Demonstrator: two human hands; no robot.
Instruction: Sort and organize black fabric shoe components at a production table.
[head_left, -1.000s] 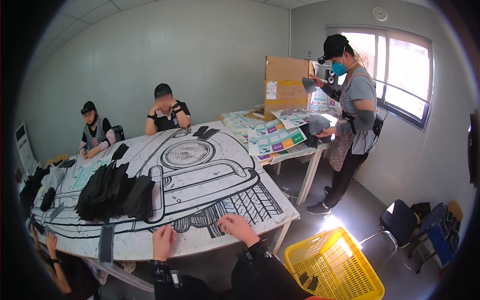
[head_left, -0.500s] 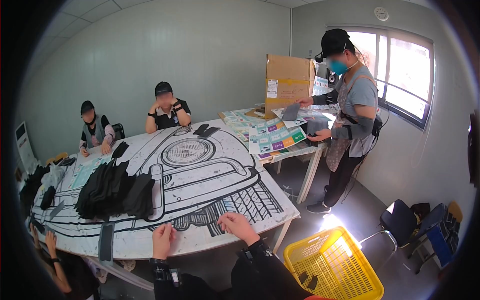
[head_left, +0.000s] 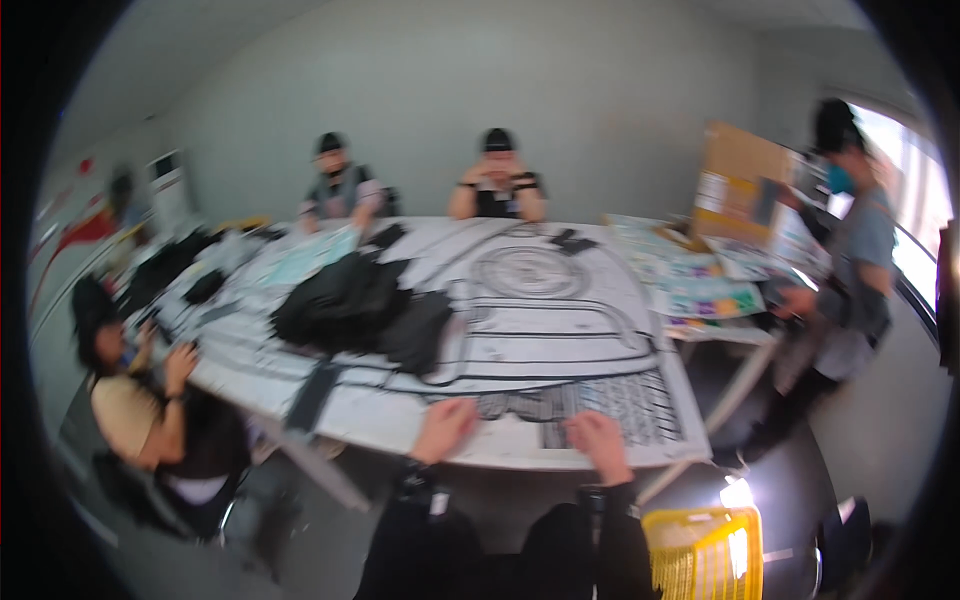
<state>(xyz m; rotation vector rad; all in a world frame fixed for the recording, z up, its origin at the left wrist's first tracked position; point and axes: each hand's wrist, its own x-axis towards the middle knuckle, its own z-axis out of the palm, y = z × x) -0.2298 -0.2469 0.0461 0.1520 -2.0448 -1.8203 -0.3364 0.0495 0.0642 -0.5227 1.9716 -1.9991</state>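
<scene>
- Left hand [head_left: 446, 430]: at the table's near edge, fingers curled in, the grip narrow; blurred, so I cannot tell whether anything sits between the fingertips.
- Right hand [head_left: 598, 442]: level with the left and apart from it, fingers bent; here too I cannot tell if the grip holds anything.
- Table [head_left: 500, 440]: white top with black line drawing, spreading beneath and beyond both hands.
- Black stack [head_left: 345, 305]: soft, flat-looking pieces in a heap, beyond the left hand and to its left.
- Dark strip [head_left: 315, 397]: lying across the near edge, left of the left hand.
- Small dark pieces [head_left: 573, 241]: far side of the table, straight beyond the right hand.
- Yellow basket [head_left: 700, 517]: slatted, below the table, right of the right hand and nearer the wearer.
- Side table [head_left: 752, 375]: beyond the right hand to the right, bearing colour-printed sheets [head_left: 705, 298] and a cardboard box [head_left: 735, 160].
- Masked person [head_left: 862, 230]: standing far right of the right hand, beside the side table.
- Two seated people: across the table, beyond both hands.
- Another seated person [head_left: 130, 415]: far left of the left hand.
</scene>
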